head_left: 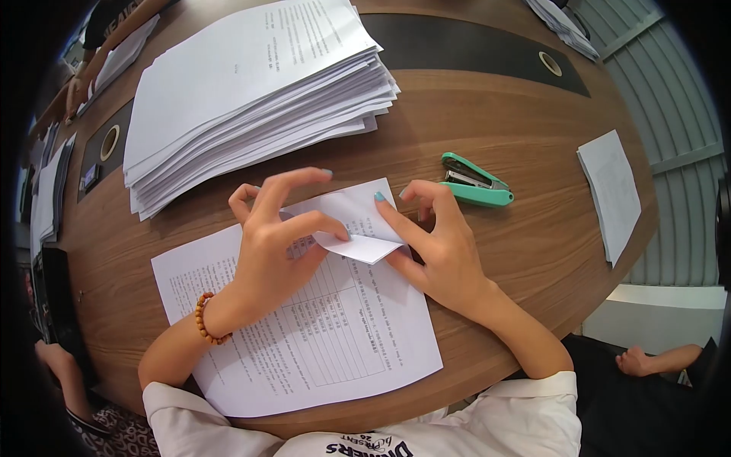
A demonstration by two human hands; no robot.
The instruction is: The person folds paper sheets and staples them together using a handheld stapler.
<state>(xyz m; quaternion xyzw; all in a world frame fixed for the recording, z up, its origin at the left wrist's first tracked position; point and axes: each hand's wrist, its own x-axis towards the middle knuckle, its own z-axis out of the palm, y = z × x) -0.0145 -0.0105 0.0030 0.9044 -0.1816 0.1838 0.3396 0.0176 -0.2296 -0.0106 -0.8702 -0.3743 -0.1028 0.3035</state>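
Observation:
A printed paper [320,335] with a ruled table lies at the near edge of the desk, its far edge curled up into a folded flap [369,247]. My left hand [278,236], with a beaded bracelet at the wrist, pinches this flap between thumb and index finger while the other fingers are raised. On the flap's other end, my right hand [438,247] closes with its thumb below and index finger above. Whether the paper is one sheet or several cannot be made out. Just beyond the right hand rests a green stapler [476,183], its top arm raised.
A tall stack of printed papers [259,99] stands at the far left. More sheets [613,194] lie at the right edge. Another person's hand [633,361] is at the lower right, and others' arms show on the left. Cable holes [550,64] sit in dark desk panels.

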